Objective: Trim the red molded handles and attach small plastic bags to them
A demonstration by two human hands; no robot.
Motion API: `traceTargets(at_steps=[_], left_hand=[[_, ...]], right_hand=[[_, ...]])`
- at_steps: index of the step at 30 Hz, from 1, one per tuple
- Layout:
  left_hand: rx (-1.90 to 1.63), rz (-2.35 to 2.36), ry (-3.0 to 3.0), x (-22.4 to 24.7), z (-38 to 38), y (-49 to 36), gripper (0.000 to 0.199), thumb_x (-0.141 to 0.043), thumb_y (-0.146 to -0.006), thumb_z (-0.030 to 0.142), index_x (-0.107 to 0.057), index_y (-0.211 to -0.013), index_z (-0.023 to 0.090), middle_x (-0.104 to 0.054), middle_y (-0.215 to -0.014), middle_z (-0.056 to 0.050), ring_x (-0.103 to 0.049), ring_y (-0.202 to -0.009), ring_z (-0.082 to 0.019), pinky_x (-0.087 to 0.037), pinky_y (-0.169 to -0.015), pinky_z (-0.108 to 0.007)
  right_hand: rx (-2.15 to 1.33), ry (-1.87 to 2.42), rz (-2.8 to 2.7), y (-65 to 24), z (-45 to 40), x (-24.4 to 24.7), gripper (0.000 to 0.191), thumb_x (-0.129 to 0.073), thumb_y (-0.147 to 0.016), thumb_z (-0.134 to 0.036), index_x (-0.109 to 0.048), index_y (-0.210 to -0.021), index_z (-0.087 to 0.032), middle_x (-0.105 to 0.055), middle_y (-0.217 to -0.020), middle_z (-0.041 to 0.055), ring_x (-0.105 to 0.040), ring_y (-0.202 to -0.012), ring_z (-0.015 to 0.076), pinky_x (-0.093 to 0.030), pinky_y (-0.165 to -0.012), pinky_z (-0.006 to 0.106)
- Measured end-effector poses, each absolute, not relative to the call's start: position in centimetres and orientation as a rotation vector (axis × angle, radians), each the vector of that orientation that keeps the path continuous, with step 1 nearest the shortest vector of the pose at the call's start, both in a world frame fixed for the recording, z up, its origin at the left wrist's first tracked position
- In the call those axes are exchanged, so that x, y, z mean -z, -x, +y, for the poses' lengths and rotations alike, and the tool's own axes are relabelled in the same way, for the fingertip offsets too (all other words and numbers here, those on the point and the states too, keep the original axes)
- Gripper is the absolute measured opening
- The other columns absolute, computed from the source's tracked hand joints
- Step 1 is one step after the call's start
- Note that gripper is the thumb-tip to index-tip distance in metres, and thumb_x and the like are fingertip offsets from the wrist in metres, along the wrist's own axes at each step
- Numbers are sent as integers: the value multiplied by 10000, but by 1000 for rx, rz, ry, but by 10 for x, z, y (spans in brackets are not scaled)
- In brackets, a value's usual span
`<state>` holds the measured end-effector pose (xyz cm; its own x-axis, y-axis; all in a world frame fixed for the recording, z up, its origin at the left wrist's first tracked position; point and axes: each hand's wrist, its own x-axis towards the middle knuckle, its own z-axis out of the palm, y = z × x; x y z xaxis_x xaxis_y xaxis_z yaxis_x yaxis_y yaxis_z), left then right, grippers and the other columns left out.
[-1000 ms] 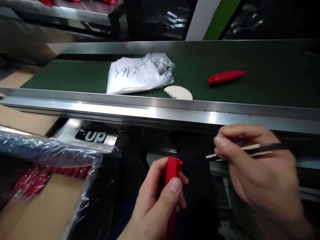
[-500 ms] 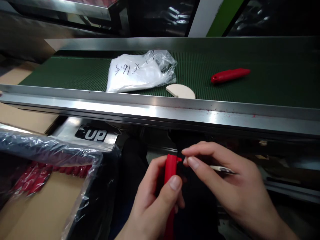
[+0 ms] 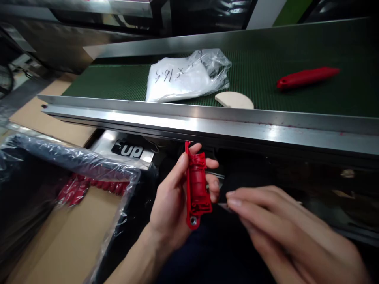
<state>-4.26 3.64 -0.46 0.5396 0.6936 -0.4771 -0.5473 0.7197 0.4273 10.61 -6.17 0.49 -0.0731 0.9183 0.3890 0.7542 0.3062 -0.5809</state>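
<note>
My left hand (image 3: pixel 173 201) is closed around a red plastic shell (image 3: pixel 197 183), held by its edges. The hollow, ribbed inside of the shell faces up, and a round metal-lined hole shows at its near end. To its right, apart from it, my right hand (image 3: pixel 275 221) pinches a thin blade-like tool (image 3: pixel 224 206). Only a small pale bit of that tool shows past the fingertips; the rest is hidden by the hand.
A metal-edged green conveyor belt (image 3: pixel 257 71) crosses in front. On it lie a marked plastic bag (image 3: pixel 180 79), a pale flat curved piece (image 3: pixel 235 100) and another red part (image 3: pixel 308 78). At left stands a plastic-lined box (image 3: pixel 118 213) with cardboard and wrapped red parts (image 3: pixel 74 191).
My left hand has turned the red shell so its hollow inside shows, and moved it up and left. My right hand has rolled over, hiding most of the tool. The view has shifted left.
</note>
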Motion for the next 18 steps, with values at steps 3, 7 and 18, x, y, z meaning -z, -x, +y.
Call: traceTargets(at_steps=[3,7,18], left_hand=[[-794,600,-181,2,43,43,348,-362,-1015,349,-509,-1279,176,-620,-991,-90,-569,-664,-141,-462,-573,-250],[-810,553,-161,0,44,41,336,-361,-1015,346,-521,-1250,166,-625,-980,-92,-567,-666,-146,-458,-567,-253],[-812,547,-197,-5,39,37,328,-353,-1015,358,-511,-1243,181,-604,-964,-72,-530,-628,-126,-432,-552,-240]], right_hand=[[-276,1454,-1950,-95,-66,-3,414,-513,-816,50,-633,-1142,-174,-660,-1090,80,-622,-984,202,-505,-809,351],[-254,1433,-1991,-89,-67,-1,409,-512,-810,49,-636,-1145,-150,-657,-1096,106,-607,-972,208,-490,-792,354],[-204,1367,-2075,-96,-67,-3,343,-559,-817,29,-682,-1102,-118,-679,-1008,122,-616,-906,196,-493,-731,326]])
